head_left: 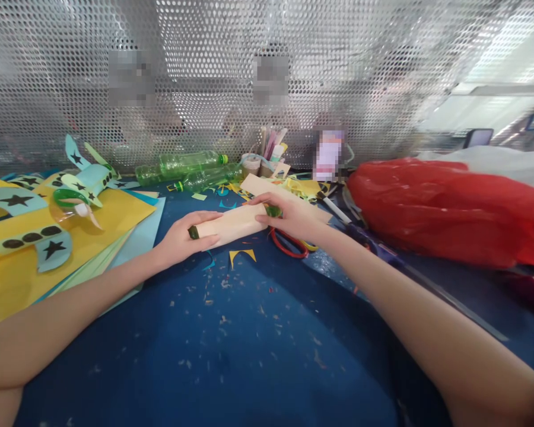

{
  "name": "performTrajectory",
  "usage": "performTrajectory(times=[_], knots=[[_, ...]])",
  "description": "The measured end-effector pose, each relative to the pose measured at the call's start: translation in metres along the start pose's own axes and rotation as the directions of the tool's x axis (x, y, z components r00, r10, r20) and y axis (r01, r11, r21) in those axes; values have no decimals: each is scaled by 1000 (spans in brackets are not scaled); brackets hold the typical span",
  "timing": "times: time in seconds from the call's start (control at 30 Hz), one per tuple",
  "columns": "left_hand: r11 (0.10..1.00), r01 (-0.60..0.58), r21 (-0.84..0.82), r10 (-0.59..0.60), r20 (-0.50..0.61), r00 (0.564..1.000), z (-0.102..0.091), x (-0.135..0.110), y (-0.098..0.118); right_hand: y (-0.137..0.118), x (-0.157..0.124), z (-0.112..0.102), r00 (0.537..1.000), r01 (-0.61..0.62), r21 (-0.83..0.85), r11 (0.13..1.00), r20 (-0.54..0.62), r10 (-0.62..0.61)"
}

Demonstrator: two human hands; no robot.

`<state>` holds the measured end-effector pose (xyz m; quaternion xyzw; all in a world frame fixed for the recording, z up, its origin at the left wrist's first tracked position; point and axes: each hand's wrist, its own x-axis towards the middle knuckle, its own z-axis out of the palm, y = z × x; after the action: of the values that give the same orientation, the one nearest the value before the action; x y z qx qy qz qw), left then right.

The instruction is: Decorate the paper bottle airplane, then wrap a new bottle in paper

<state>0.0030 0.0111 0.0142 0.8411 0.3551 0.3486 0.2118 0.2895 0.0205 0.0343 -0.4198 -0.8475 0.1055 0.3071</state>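
Note:
Both my hands grip a green plastic bottle [273, 210] that has cream paper [235, 225] wrapped round its middle. It lies on its side, slightly tilted, over the blue table. My left hand [189, 237] closes round the left end, where a bit of dark green shows. At the other end, my right hand [285, 213] has its fingers and thumb on the paper's edge and the bottle. Behind my right hand is a loose cream sheet [267, 188]. Red-handled scissors [291, 246] rest just below that hand, their blades hidden.
Paper-covered bottle planes [89, 181] sit on coloured sheets [115, 219] at left. Green bottles [191, 163] lie behind, near a cup of pens [251, 161] and a phone [329, 155]. A red plastic bag [431, 207] fills the right. A perforated metal screen [213, 59] stands behind.

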Motion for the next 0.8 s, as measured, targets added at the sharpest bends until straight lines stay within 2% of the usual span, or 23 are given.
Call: performTrajectory(times=[0.37, 0.67, 0.8], knots=[[1000, 26, -12, -26, 39, 999, -3, 1, 4, -3, -1, 1, 1000, -9, 85, 996, -2, 9], [999, -16, -30, 17, 15, 1000, -1, 1, -3, -4, -3, 2, 1000, -30, 141, 990, -3, 31], [998, -65, -26, 66, 2, 998, 0, 1, -6, 0, -4, 4, 1000, -9, 232, 973, -18, 14]])
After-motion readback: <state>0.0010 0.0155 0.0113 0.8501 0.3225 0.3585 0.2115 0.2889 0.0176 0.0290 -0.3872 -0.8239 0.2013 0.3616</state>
